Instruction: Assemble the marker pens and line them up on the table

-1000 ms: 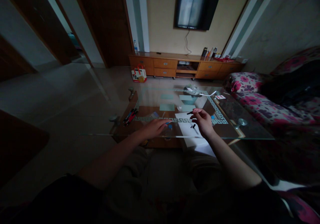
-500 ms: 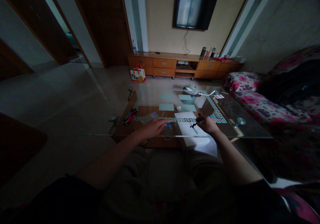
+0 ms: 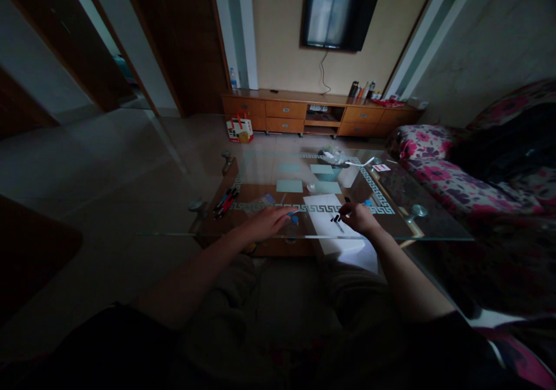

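My left hand rests over the near edge of the glass table, fingers together and pointing right. A slim blue-and-white thing sticks out at its fingertips; its kind is too small to tell. Just below is a round blue cap-like thing. My right hand hovers over the right side of a white sheet, fingers curled into a pinch. Small black pieces show just left of its fingertips. Whether anything sits between those fingers is hidden.
Several pens lie in a bundle on the left. A lined basket shows beyond the hands, and a white-and-red card lies at the right. A flowered sofa borders the right side; a low cabinet stands behind.
The right fingers have shifted slightly, and the black pieces now show apart from the fingertips, where before a black thing reached up to them. My left hand has hardly moved.
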{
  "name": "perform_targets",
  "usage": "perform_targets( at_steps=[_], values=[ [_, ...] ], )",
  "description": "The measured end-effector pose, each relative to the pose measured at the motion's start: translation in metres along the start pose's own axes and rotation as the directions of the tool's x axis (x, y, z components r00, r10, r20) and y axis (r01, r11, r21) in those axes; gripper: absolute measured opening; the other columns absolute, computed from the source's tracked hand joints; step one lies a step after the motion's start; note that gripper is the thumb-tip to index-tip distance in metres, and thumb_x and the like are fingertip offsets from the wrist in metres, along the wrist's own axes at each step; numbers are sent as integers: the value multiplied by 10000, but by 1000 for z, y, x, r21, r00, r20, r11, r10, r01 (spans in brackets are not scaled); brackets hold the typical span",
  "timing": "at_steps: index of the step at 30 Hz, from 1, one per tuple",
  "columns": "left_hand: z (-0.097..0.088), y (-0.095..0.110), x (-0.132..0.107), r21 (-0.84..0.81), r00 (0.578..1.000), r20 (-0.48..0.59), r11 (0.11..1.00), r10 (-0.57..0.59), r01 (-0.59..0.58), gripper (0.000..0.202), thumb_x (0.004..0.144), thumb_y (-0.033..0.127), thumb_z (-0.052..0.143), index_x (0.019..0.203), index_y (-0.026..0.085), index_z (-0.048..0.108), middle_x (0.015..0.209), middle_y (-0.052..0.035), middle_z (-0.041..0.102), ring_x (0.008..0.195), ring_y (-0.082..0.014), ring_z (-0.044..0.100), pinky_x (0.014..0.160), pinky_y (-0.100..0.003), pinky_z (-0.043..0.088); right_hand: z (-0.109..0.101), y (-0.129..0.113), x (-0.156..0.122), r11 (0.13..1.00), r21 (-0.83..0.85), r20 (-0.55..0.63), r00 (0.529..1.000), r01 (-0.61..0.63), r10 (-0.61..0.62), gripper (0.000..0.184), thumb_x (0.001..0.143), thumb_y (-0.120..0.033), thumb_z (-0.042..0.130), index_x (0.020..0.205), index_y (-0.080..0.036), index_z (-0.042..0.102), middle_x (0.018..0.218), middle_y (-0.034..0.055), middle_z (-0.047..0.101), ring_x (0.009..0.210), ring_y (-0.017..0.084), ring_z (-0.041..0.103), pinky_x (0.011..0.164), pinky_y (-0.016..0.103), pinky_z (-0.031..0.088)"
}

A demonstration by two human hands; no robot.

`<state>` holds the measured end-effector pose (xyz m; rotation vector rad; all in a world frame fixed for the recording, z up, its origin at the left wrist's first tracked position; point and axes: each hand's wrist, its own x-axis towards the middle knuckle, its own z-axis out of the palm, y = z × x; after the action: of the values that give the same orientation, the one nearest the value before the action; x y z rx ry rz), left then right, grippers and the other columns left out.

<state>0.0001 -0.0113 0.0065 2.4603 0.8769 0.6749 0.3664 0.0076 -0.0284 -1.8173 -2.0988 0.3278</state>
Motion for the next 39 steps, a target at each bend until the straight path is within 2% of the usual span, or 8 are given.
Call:
perform_targets(
  at_steps=[11,18,21,24,28,31,35,39],
  values=[
    [0,-1,0,-4,1000,1,1000,24,-24,398,984,216,426,1369,244,526,1271,-71,655,1087,-180,642,953,-342,503,4,0,0,1000,21,15,1000,5,-5,209,715,-170,690,920,-196,725,880,54,760,808,201,706,731,280,538],
    [2,-3,0,3,1000,4,1000,21,-21,390,992,246,420,1369,226,519,1262,-74,659,1096,-184,642,955,-348,505,5,1,-1,1000,29,49,999,-11,9,270,708,-153,686,976,-180,708,900,67,753,786,199,697,717,280,527],
    [1,-2,0,7,1000,-3,1000,16,-16,391,990,238,418,1366,240,525,1279,-70,650,1103,-184,637,965,-347,497,5,2,-3,1000,23,48,999,-9,8,380,690,-149,682,1069,-173,670,952,70,743,815,203,688,750,291,523],
    [0,0,0,8,1000,2,1000,2,-2,392,988,237,419,1363,251,532,1267,-73,656,1078,-183,643,948,-337,500,3,-3,-4,1000,31,-16,1000,3,-3,499,691,-186,682,1184,-157,610,1031,96,715,886,222,674,807,315,516],
    [-1,0,0,13,1000,10,1000,5,-5,392,984,244,427,1361,238,534,1250,-77,662,1045,-184,649,929,-336,504,-3,-19,-3,997,43,-223,973,65,-54,470,712,-192,639,1175,-124,599,1083,129,667,968,242,635,880,351,494],
    [1,0,1,18,1000,16,1000,6,-6,399,981,234,434,1370,246,522,1268,-70,653,1057,-181,642,938,-344,500,-6,-39,-3,988,107,-332,941,113,-72,367,768,-202,585,1129,-144,606,1033,98,660,798,196,622,790,343,504],
    [1,1,3,41,1000,23,999,-17,16,414,975,220,443,1382,251,510,1267,-63,654,1044,-175,645,927,-331,499,-9,-73,-11,942,204,-345,920,267,-186,249,825,-199,546,1062,-175,618,1002,69,661,717,159,596,718,306,491],
    [0,3,4,57,999,21,998,-31,30,422,969,216,444,1386,244,507,1204,-54,684,986,-169,660,893,-307,502,-6,-106,-23,863,332,-295,911,380,-288,304,847,-169,526,1139,-195,606,1047,62,669,761,150,606,707,279,494]
  ],
)
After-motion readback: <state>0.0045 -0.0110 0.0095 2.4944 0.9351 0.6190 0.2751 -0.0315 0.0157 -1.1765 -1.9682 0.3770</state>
